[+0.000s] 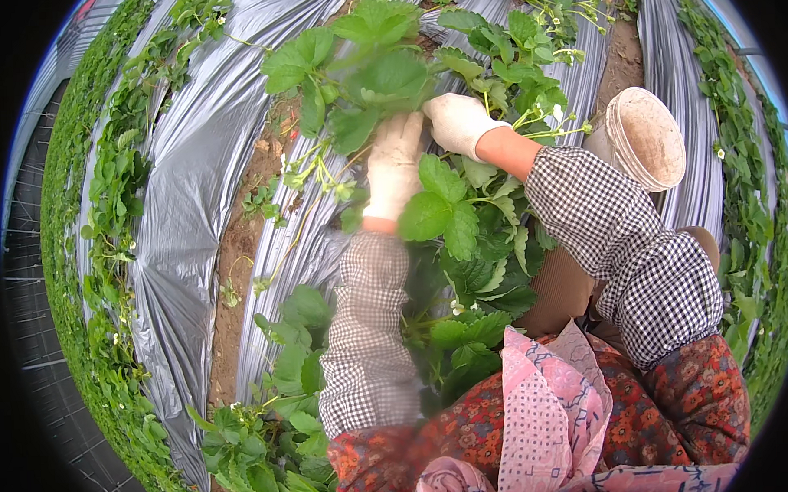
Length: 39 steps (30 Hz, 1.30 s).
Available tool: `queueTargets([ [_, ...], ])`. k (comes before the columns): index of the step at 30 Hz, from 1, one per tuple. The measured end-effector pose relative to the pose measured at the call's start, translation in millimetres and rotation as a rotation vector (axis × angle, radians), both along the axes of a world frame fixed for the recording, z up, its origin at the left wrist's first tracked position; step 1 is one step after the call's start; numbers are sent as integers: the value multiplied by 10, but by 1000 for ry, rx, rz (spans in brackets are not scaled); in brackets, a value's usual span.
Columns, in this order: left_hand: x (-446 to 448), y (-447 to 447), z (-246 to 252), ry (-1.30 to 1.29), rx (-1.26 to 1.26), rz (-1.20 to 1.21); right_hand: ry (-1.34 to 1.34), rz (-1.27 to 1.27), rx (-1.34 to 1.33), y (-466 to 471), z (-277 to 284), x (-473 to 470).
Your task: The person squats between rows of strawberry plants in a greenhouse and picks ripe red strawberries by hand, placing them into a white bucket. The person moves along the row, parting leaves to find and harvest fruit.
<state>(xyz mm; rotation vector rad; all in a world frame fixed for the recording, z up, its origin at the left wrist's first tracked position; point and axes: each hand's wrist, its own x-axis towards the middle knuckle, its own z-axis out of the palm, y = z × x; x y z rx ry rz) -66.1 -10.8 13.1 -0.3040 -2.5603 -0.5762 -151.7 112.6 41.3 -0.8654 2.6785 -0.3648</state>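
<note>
My left hand (395, 158), in a white knit glove, reaches into a strawberry plant (378, 74), its fingertips covered by the leaves. Close beside it, my right hand (460, 123) wears a matching glove, with the fingers bent inward at the same plant. Leaves hide what either hand may be gripping. A blurred patch over the middle of the view softens the left hand and the leaves above it. Pale flower stalks (326, 173) spread out left of my left hand. To the right of my right hand, more stalks (546, 125) carry white blossoms.
A dirty white plastic bucket (645, 139) stands right of my right forearm. Silvery plastic mulch film (186, 155) covers the beds, with a strip of bare soil (238, 251) between them. More strawberry plants (470, 276) grow under and between my forearms. Further plant rows line both sides.
</note>
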Motion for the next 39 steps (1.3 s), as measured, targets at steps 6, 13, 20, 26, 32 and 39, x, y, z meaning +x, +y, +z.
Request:
queueTargets([
  [6,-304,176,-105,-389,-144,28,4,-122,-341,562,184,128],
  [13,-395,98,-163,-503,-271,-62,-2,-238,-340,1533,174,-44],
  [20,-88,45,187,-397,-112,-95,58,-128,-404,1231,-356,-44],
  [26,84,312,466,-561,-196,-6,132,-158,-277,1055,-399,-4],
  [32,446,113,1084,-412,-8,73,-50,-250,-254,1017,-431,-78],
  [39,1125,53,2306,145,840,328,-67,-297,-366,1324,-94,323],
])
